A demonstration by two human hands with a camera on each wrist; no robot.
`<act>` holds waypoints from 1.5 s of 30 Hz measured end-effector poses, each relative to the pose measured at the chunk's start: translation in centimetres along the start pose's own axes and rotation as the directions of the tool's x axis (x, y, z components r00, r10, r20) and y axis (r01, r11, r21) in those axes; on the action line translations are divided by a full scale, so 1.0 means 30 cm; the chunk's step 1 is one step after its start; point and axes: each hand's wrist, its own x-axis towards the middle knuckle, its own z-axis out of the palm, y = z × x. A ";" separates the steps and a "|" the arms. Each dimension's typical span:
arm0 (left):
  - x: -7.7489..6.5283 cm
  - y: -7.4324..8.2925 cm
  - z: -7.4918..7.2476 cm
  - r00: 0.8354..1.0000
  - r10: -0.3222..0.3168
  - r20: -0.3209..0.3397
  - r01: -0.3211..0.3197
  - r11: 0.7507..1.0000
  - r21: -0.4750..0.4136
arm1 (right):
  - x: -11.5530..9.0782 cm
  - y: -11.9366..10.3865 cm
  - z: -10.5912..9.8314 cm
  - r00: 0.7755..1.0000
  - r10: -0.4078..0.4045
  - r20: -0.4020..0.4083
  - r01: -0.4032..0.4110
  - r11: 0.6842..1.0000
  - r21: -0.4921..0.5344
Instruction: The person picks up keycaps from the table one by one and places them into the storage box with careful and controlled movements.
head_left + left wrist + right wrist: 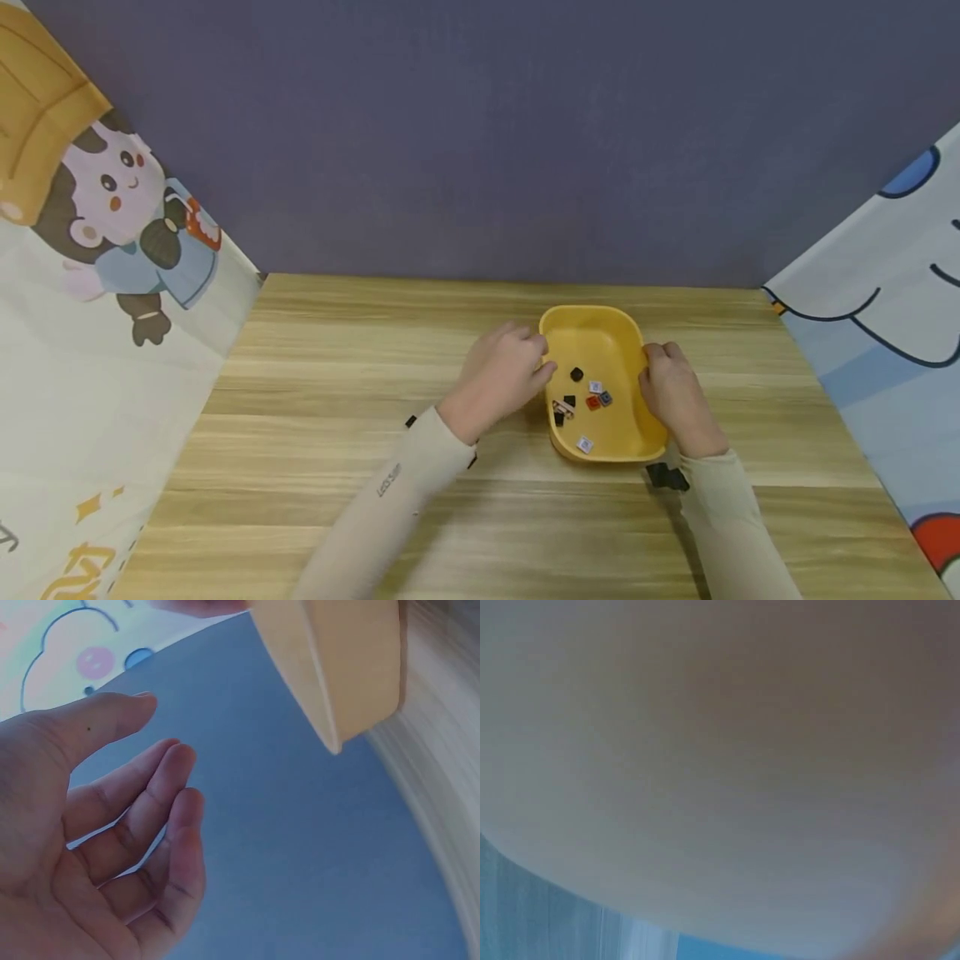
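A yellow plastic bin (600, 333) with rounded corners stands on the wooden table. My right hand (672, 392) grips its right rim, fingers over the edge. Beside the left rim is my left hand (501, 375), its thumb and fingers loosely bent. In the left wrist view a gap shows between those fingers and the bin (352, 667). Inside the bin lie a red piece (593, 402), a blue-grey piece (606, 398), two white pieces and several black ones. A blurred pale surface fills most of the right wrist view, hiding the right fingers.
Dark pieces (666, 477) lie on the table (315, 483) by the right wrist. A small black piece (410, 422) and another dark bit show beside the left sleeve. A dark blue-grey panel (480, 142) rises behind the table, with printed cartoon sheets on both sides.
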 end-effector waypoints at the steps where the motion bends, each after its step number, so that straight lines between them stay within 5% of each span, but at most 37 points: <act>1: -0.021 -0.003 -0.007 1.000 0.000 -0.019 0.000 1.000 -0.004 | -0.001 0.000 0.000 1.000 0.000 -0.001 0.000 1.000 -0.001; 11: -0.205 -0.033 -0.044 0.994 -0.060 -0.093 0.058 0.998 -0.024 | -0.003 0.002 0.005 1.000 0.010 0.009 -0.010 1.000 -0.001; 19: -0.327 -0.122 -0.036 0.984 -0.091 -0.156 0.084 0.995 -0.047 | -0.003 0.002 0.007 1.000 -0.008 -0.008 0.008 1.000 -0.002; 25: -0.407 -0.203 -0.034 0.973 -0.220 -0.075 0.214 0.973 -0.085 | -0.002 0.003 0.010 1.000 -0.013 -0.010 0.013 1.000 -0.003; 35: -0.490 -0.268 0.002 0.905 -0.394 0.162 0.407 0.912 -0.056 | -0.002 0.003 0.007 1.000 -0.016 -0.010 0.016 1.000 -0.012; 45: -0.501 -0.285 0.052 0.841 -0.487 0.235 0.500 0.866 0.005 | -0.002 -0.006 0.004 1.000 -0.010 0.000 0.010 1.000 -0.008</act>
